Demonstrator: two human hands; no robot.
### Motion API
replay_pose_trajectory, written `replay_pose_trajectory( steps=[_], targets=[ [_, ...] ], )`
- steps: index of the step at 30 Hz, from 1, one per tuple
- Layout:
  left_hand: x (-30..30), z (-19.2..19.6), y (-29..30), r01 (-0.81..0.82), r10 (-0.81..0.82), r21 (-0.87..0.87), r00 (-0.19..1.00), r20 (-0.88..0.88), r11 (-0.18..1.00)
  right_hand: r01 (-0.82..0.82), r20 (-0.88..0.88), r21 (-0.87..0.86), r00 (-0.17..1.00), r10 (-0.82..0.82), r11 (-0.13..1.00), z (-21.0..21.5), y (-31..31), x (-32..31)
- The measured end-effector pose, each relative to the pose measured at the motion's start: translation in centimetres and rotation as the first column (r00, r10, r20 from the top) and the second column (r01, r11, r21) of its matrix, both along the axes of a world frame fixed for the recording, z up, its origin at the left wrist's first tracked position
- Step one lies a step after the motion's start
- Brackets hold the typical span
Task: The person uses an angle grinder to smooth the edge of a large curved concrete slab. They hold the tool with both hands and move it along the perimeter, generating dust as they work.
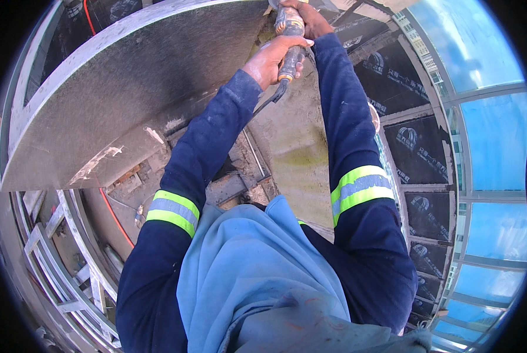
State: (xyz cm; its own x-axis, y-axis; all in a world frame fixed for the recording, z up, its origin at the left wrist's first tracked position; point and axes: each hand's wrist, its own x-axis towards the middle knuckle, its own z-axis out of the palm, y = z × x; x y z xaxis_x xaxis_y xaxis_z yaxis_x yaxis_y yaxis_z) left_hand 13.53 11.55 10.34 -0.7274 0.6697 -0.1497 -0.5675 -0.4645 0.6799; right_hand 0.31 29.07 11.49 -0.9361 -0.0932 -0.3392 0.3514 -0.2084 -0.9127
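Note:
Both my arms stretch forward to a corded angle grinder point(291, 25) with a dusty grey and yellow body, near the top edge of the view. My left hand point(267, 62) is wrapped round its rear grip, just ahead of where the black cord point(280, 91) comes out. Higher up, my right hand point(311, 20) grips the front part of the grinder. Its working end is mostly cut off at the top of the picture. A large grey slab point(128, 76) with a pale curved-looking edge stands to the left of the grinder.
Beneath my arms is a dusty concrete surface point(296, 147). A metal frame point(69, 253) and an orange cable point(115, 217) lie at the left. Black printed boards point(416, 144) line the right, beside blue glass panes point(499, 141). Rubble and metal pieces point(234, 188) lie below the slab.

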Motion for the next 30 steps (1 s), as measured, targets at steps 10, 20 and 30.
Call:
replay_pose_trajectory(
  steps=[10, 20, 30],
  targets=[
    [0.0, 0.3, 0.1, -0.010, 0.011, 0.009, 1.000, -0.017, 1.000, -0.017, 0.017, 0.042, 1.000, 0.016, 0.999, 0.4, 0.3, -0.4],
    [-0.3, 0.6, -0.1, 0.007, -0.006, 0.013, 0.999, -0.044, 1.000, -0.076, -0.037, 0.064, 0.996, 0.078, 0.995, 0.7, 0.7, -0.4],
    [-0.2, 0.9, -0.4, 0.005, -0.005, 0.004, 1.000, -0.029, 1.000, -0.041, 0.014, -0.017, 0.999, 0.041, 0.999, 0.4, 0.1, -1.0]
  ],
)
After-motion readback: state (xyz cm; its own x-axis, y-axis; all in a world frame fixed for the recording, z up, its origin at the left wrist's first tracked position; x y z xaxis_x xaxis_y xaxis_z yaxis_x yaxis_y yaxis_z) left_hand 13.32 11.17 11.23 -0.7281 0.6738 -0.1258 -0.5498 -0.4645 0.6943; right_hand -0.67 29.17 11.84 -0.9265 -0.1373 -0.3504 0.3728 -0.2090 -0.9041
